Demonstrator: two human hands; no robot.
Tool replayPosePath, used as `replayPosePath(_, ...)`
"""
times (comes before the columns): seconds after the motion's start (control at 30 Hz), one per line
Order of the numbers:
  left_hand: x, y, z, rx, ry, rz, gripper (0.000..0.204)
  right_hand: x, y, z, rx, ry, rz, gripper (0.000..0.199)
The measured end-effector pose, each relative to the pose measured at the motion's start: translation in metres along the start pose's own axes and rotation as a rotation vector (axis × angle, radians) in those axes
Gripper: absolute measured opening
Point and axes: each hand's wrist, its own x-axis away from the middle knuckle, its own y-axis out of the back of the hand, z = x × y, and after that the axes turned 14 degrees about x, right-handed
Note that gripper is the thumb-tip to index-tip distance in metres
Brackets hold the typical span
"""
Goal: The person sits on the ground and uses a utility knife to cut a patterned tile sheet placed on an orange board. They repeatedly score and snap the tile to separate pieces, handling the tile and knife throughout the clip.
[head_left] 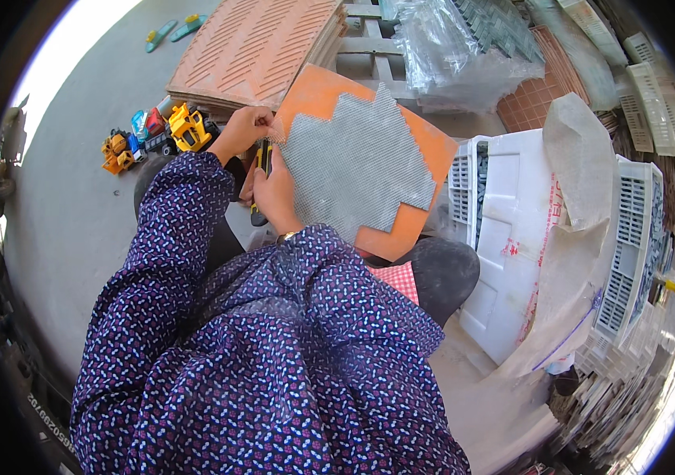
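An orange board point(323, 89) rests tilted over my knees, and on it lies a grey mesh sheet point(353, 162) with stepped, zigzag edges. My left hand point(246, 131) is at the sheet's left edge, thumb and fingers pinched on a thin flap of mesh point(276, 131). Just below it, my right hand point(276, 194) is wrapped round a yellow and black utility knife point(261, 170), held upright along the board's left side. I cannot make out whether the blade is out. Both my arms are in dark patterned sleeves.
Beyond the board stands a stack of orange ridged panels point(254, 47). Toy trucks point(189, 128) sit on the floor to the left, with slippers point(161, 36) farther off. A white foam box point(504, 237) and a white crate point(629, 245) stand to the right. Plastic-wrapped sheets point(448, 55) lie at the back.
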Motion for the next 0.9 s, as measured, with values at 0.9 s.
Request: replayPosePath(0.9, 0.003, 0.01, 0.008, -0.055, 0.038, -0.049, 0.009, 0.005, -0.021, -0.002, -0.252, -0.09, 0.156, 0.057)
